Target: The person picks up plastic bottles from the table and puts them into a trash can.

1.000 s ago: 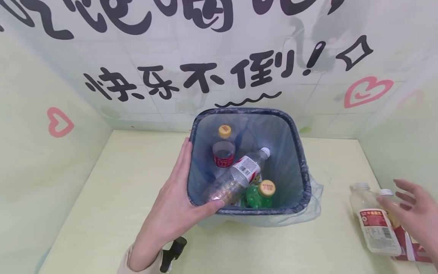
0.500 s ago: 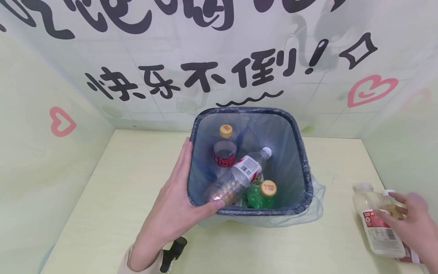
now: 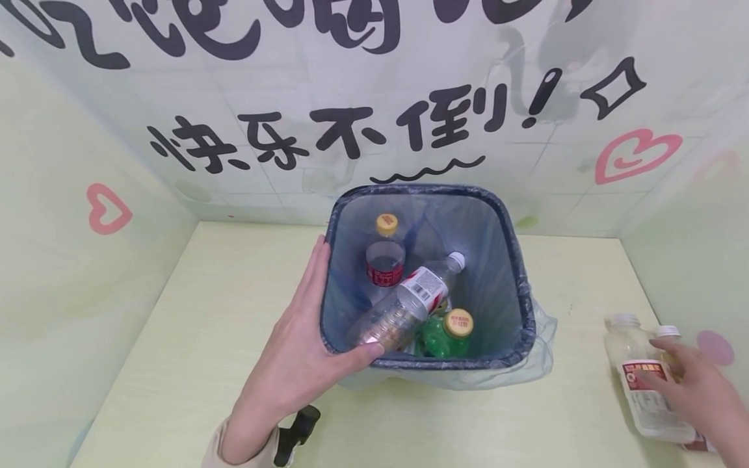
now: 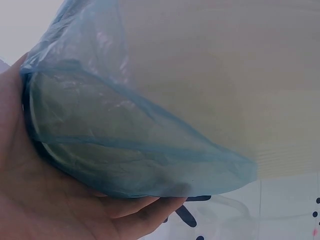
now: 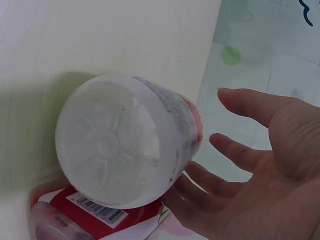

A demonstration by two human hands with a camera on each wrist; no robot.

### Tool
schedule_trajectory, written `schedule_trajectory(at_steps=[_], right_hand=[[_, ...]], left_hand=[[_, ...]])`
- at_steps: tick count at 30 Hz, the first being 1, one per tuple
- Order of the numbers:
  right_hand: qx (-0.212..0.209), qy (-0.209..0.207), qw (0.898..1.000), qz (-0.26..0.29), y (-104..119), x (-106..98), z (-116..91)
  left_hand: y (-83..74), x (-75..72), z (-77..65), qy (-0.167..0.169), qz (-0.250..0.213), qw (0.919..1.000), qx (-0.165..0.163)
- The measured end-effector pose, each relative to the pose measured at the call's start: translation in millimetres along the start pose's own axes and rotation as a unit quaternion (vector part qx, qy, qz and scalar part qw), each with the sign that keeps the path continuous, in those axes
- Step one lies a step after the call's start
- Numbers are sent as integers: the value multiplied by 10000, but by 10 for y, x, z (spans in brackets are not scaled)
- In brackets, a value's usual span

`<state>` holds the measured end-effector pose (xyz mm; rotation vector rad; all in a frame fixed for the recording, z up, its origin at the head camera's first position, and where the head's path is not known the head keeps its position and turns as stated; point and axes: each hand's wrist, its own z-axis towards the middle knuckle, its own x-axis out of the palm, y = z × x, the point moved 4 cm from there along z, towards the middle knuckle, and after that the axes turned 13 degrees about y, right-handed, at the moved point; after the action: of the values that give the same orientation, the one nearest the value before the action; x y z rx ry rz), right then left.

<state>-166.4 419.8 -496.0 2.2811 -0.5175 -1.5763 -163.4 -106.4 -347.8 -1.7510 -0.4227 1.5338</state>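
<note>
Right hand [image 3: 699, 393] has moved nearer the labelled bottle [image 3: 648, 404].

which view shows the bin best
The head view: it looks into the bin and shows the bottles inside. The left wrist view shows only part, draped in liner; the right wrist view shows none of it.

The bin's rim [image 3: 508, 224] was dark blue, the bag [image 3: 543, 354] pale blue. The yellow-capped bottle [image 3: 385, 253] bore a red label [image 3: 385, 275], the green bottle [image 3: 437, 338] a yellowish cap [image 3: 459, 322], the whitish bottle [image 5: 120, 142] a red-and-white label [image 3: 643, 400]. Black lettering [image 3: 544, 94] and pink hearts [image 3: 111, 227] patterned the wall [image 3: 246, 188] above a pale-yellow table [image 3: 187, 325].
</note>
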Motion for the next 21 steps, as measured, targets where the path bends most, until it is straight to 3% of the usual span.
schedule_trajectory(at_steps=[3,10,21], right_hand=[[-48,120,9998,-147,-4,46,27],[450,1025,9937,-93,15,166,85],[477,977,9941,-46,27,191,126]], left_hand=[[1,2,-1,13,-27,10000,-14],[1,3,-7,28,-56,10000,-47],[4,12,-3,17,-76,9999,-81]])
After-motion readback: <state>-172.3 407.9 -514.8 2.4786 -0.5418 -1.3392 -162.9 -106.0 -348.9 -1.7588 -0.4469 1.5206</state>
